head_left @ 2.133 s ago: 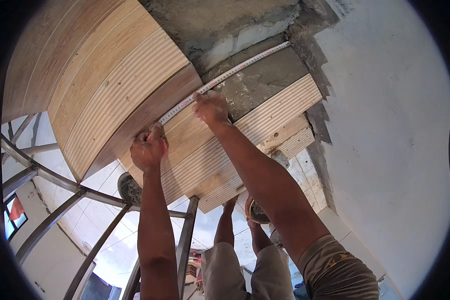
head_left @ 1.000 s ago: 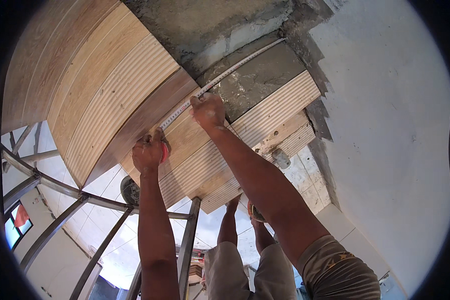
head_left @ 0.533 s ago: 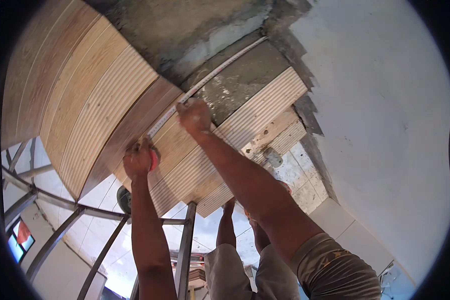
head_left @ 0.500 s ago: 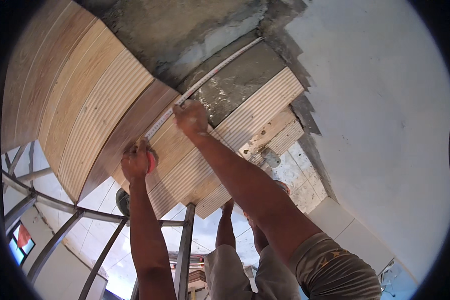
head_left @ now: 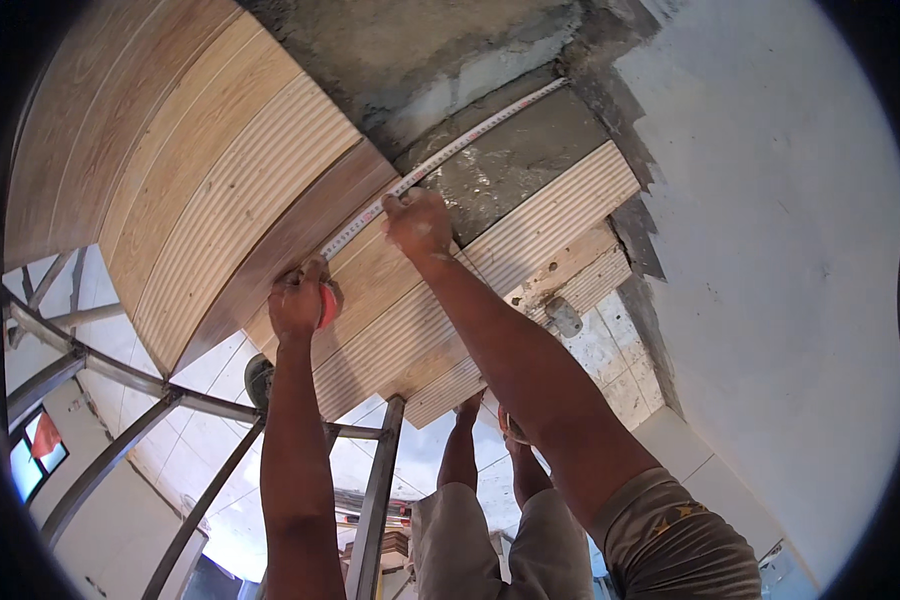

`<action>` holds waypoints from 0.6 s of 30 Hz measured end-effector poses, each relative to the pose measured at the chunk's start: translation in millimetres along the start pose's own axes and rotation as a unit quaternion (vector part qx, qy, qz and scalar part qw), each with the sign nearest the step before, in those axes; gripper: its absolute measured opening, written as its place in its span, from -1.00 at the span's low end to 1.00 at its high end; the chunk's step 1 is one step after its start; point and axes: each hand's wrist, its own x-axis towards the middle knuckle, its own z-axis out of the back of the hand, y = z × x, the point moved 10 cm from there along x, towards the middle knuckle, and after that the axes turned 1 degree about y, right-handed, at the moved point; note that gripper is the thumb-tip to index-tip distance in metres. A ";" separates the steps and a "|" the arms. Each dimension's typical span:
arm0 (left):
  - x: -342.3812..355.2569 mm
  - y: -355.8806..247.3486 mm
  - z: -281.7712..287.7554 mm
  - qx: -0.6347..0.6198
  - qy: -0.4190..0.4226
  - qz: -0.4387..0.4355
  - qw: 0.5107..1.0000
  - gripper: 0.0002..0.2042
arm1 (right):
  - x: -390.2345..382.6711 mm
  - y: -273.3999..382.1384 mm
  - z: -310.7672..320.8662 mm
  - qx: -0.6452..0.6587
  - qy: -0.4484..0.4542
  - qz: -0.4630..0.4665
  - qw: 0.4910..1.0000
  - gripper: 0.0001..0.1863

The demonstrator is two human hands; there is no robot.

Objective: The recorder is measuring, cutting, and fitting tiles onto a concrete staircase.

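Observation:
My left hand (head_left: 296, 302) is closed round a tape measure with a red case (head_left: 327, 306), low on the wood-look tiles. From it the pale tape blade (head_left: 490, 125) runs up and to the right, across a strip of wet grey mortar (head_left: 515, 160), and ends near the wall's edge. Partway along, my right hand (head_left: 420, 224) pinches the blade at the border between tile and mortar. A ribbed, wood-look step tile (head_left: 560, 202) borders the mortar on its near side. The fingertips of both hands are partly hidden.
Wood-look stair tiles (head_left: 235, 130) rise at the left. A white wall (head_left: 770, 200) with a grey cement edge stands at the right. Metal railing bars (head_left: 125, 468) curve through the lower left. A small grey lump (head_left: 564, 316) lies on the lower step. Below are my legs (head_left: 460, 540).
The view has turned slightly, so the steps and tape sit farther right in the picture. Both hands keep their holds, and the tape still stretches over the mortar.

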 end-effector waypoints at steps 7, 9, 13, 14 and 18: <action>0.4 14.6 -5.7 0.049 0.038 -0.051 0.997 -0.50 | -14.4 -7.3 -12.9 0.201 0.078 -0.207 0.954 -0.73; -4.2 -4.6 -7.9 0.039 0.037 -0.100 0.994 -0.51 | -14.1 -11.8 -4.8 0.204 0.063 -0.224 0.951 -0.68; 0.5 10.1 -7.5 0.046 0.042 -0.018 0.998 -0.49 | -19.0 -13.4 -12.8 0.212 0.076 -0.256 0.940 -0.66; 2.3 16.4 -7.3 0.009 0.030 0.013 0.999 -0.48 | -19.4 -18.5 -15.2 0.212 0.074 -0.256 0.940 -0.66; 8.2 8.4 -17.0 0.016 0.022 -0.016 1.000 -0.44 | -4.7 -25.1 -8.7 0.156 0.037 -0.139 0.977 -0.68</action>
